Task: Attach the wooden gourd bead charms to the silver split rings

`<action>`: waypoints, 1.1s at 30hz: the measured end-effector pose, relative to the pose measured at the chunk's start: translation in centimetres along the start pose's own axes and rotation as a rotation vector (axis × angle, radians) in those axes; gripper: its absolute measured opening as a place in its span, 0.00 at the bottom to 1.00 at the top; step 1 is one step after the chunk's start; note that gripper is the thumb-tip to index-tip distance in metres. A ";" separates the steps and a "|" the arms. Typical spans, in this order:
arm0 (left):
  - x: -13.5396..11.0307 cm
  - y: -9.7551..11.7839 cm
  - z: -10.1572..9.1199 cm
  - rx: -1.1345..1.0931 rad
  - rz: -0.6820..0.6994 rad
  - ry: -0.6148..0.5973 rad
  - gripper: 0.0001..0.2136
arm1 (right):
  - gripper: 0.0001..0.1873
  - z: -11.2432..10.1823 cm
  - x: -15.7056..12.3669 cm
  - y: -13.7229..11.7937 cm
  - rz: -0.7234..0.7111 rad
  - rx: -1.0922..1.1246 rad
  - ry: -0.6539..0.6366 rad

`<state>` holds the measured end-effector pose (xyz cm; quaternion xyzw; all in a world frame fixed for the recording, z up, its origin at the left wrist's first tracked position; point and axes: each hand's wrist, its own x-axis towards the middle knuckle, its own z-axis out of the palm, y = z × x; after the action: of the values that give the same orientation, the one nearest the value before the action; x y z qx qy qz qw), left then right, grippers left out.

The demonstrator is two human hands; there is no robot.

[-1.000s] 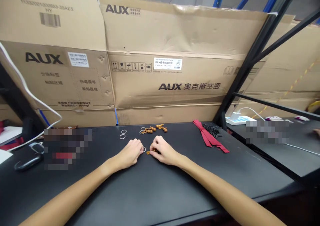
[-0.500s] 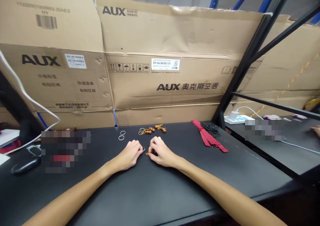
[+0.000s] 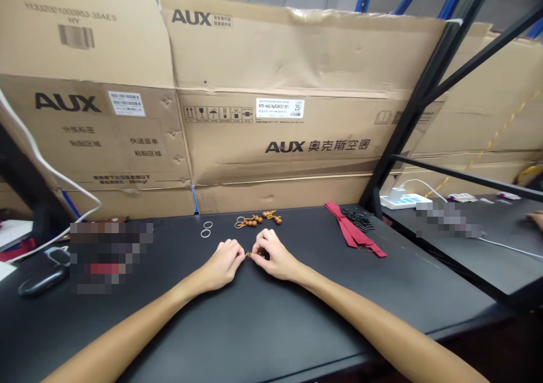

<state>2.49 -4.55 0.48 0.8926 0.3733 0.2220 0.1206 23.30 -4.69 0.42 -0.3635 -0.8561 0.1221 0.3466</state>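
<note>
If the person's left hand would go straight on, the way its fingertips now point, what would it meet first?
Most likely the orange cord end at the right hand, then that hand itself; with one view, the exact depth is unclear.

Left hand (image 3: pixel 223 263) pinches metal ring (image 3: pixel 246 255) (mostly hidden); right hand (image 3: pixel 274 258) grips beaded cord (image 3: pixel 250 254), fingertips close. Loose rings (image 3: pixel 206 237) beyond left fingers.

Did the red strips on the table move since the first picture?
No, the red strips haven't moved either way: they lie in the same place relative to the black post. Only the whole view shifted slightly.
</note>
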 end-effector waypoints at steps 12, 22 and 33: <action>0.3 0.3 -0.3 -0.105 -0.059 -0.057 0.12 | 0.04 0.2 0.0 0.0 -0.015 -0.025 0.010; 0.3 0.5 -0.9 -0.155 -0.071 -0.105 0.12 | 0.05 0.2 0.0 0.0 -0.021 -0.062 -0.008; 0.1 0.1 -1.3 -0.182 -0.068 -0.153 0.13 | 0.06 0.0 -0.1 0.5 -0.063 -0.142 -0.053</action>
<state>1.99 -4.48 1.66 0.8791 0.3716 0.1822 0.2366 23.65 -4.35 0.16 -0.3569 -0.8823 0.0597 0.3009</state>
